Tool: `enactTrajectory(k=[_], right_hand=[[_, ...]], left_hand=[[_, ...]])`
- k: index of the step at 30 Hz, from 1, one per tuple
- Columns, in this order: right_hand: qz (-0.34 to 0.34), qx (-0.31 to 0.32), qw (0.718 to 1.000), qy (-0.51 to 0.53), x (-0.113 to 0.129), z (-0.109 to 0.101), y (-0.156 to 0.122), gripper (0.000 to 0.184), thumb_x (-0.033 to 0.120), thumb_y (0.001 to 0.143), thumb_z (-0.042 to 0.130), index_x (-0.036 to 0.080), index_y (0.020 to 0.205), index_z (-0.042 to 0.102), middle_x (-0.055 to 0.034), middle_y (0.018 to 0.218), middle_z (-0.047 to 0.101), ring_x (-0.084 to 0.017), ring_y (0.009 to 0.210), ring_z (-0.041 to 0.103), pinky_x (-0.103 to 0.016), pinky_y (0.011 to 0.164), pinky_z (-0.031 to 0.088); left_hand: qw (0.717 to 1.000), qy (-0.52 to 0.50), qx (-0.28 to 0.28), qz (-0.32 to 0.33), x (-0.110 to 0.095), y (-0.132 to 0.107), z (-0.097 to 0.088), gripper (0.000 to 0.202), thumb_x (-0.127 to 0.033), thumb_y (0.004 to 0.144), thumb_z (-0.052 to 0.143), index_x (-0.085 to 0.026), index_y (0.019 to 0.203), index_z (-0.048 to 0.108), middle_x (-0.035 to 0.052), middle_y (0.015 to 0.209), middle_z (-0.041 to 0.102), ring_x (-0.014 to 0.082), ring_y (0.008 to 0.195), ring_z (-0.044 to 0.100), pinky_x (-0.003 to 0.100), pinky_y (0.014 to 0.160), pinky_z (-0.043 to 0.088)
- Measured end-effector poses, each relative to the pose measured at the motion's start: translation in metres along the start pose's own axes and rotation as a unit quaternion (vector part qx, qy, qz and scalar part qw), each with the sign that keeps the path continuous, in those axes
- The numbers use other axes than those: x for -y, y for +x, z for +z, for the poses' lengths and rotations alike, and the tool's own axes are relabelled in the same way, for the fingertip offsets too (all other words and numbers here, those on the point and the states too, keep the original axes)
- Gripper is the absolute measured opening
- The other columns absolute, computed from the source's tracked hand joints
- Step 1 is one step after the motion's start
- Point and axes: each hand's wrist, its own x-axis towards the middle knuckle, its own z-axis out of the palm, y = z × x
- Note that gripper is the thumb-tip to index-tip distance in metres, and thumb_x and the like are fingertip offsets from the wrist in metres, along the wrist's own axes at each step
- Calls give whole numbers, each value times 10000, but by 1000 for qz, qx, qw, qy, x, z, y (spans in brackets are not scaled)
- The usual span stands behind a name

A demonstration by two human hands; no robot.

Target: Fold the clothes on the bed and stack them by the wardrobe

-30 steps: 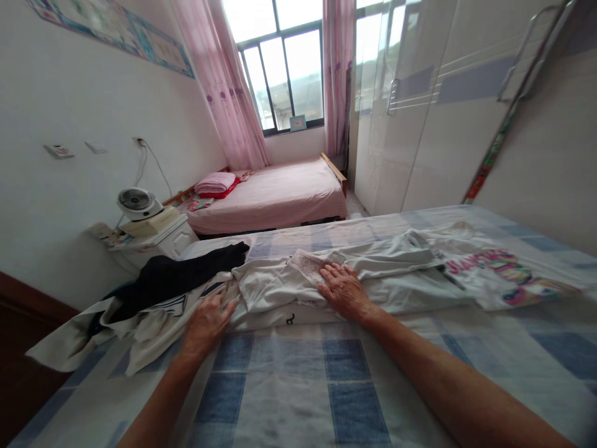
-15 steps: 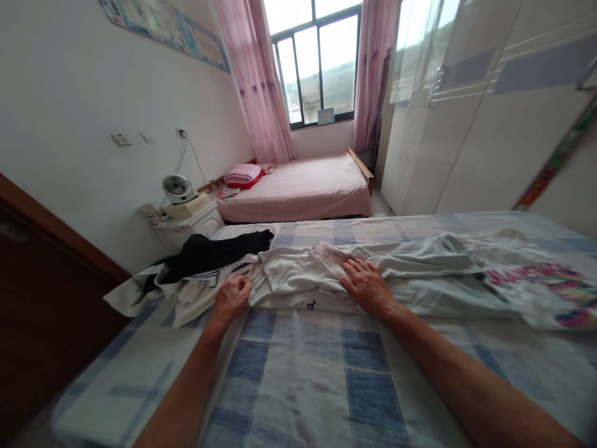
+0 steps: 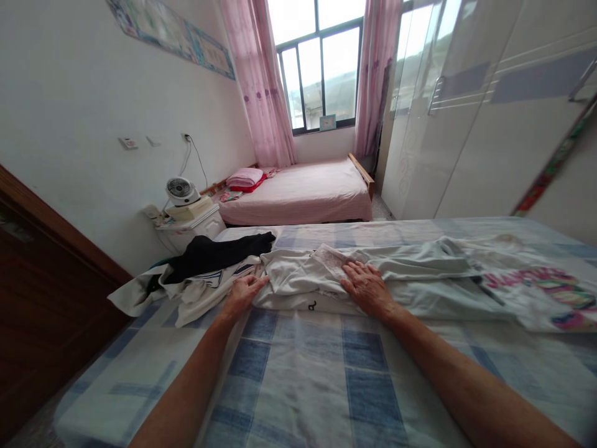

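Observation:
A pale grey-white garment [image 3: 298,280] lies crumpled across a bed with a blue checked sheet [image 3: 298,379]. My right hand [image 3: 368,287] rests flat on the garment, fingers stretched out. My left hand [image 3: 243,292] lies at the garment's left edge, fingers extended and touching the cloth. A black garment [image 3: 219,252] lies on more white clothes to the left. A white shirt with a colourful print [image 3: 536,292] is spread on the right.
A white bedside cabinet with a small fan [image 3: 181,191] stands at the left wall. Beyond it is a pink bed [image 3: 303,196] under a window with pink curtains. A glossy white wardrobe [image 3: 466,112] fills the right side. A dark wooden headboard [image 3: 41,280] is at the left.
My left hand was clenched at the cloth half a second ago and now lies with fingers extended. The right hand has stayed on the garment. The view has turned a little left.

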Motion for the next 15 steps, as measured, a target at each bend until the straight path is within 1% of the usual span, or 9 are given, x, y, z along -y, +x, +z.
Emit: enactTrajectory(k=[1, 3, 5, 6, 8, 10, 12, 14, 15], right_hand=[[1, -1, 1000, 1, 0, 1, 0, 466, 415, 944, 294, 173, 1262, 534, -89, 1345, 528, -242, 1264, 420, -418, 1062, 213], [3, -2, 1000, 1, -1, 2, 0, 463, 416, 941, 302, 176, 1264, 532, -89, 1348, 525, -241, 1266, 417, -416, 1064, 212], [3, -2, 1000, 3, -2, 2, -1, 464, 416, 940, 305, 175, 1265, 531, -90, 1347, 526, -238, 1269, 414, -411, 1067, 212], [1, -3, 1000, 5, -2, 2, -1, 465, 416, 940, 303, 174, 1267, 530, -90, 1345, 527, -236, 1271, 412, -408, 1068, 212], [-2, -6, 1000, 9, -1, 2, -1, 468, 418, 941, 300, 174, 1267, 530, -89, 1341, 531, -234, 1269, 414, -406, 1069, 214], [0, -11, 1000, 12, 0, 1, -1, 467, 419, 940, 300, 177, 1264, 534, -88, 1336, 536, -239, 1265, 418, -413, 1068, 217], [5, -12, 1000, 15, 0, 0, -1, 467, 419, 937, 302, 180, 1263, 537, -91, 1338, 534, -247, 1266, 419, -426, 1068, 219], [8, -8, 1000, 21, -1, 0, -2, 460, 397, 929, 315, 183, 1271, 536, -96, 1339, 532, -249, 1268, 418, -435, 1067, 225], [5, -3, 1000, 26, -3, 0, -2, 459, 385, 916, 341, 182, 1282, 530, -100, 1344, 528, -249, 1272, 415, -434, 1069, 227]], left_hand=[[1000, -22, -18, 10, -1, 2, 4, 349, -489, 580, 679, -153, 648, 615, -4, 599, 572, 130, 581, 535, 220, 517, 384], [995, -90, -31, 11, -4, 6, 11, 297, -404, 530, 693, -150, 649, 592, -5, 597, 576, 130, 571, 537, 225, 523, 400], [988, -147, -45, 7, -12, 9, 15, 275, -365, 518, 659, -157, 666, 558, 4, 626, 601, 136, 578, 557, 239, 536, 431], [985, -164, -49, 11, -19, 10, 16, 265, -362, 531, 633, -164, 681, 541, 15, 674, 627, 142, 608, 578, 246, 558, 451], [978, -197, -53, 46, -39, 8, 20, 236, -347, 573, 592, -173, 716, 522, 46, 843, 677, 157, 723, 622, 260, 630, 485], [966, -226, -38, 116, -68, 1, 30, 191, -314, 618, 579, -175, 741, 534, 68, 1027, 677, 179, 868, 632, 268, 709, 497], [956, -214, 18, 198, -98, -9, 46, 165, -288, 660, 593, -166, 771, 584, 83, 1109, 659, 205, 957, 621, 270, 750, 496], [941, -177, 135, 255, -121, -18, 66, 277, -302, 691, 633, -162, 929, 643, 89, 1120, 653, 218, 958, 625, 273, 746, 502], [929, -171, 188, 270, -127, -20, 75, 360, -324, 708, 641, -170, 1034, 636, 90, 1135, 645, 215, 934, 634, 275, 732, 507]])
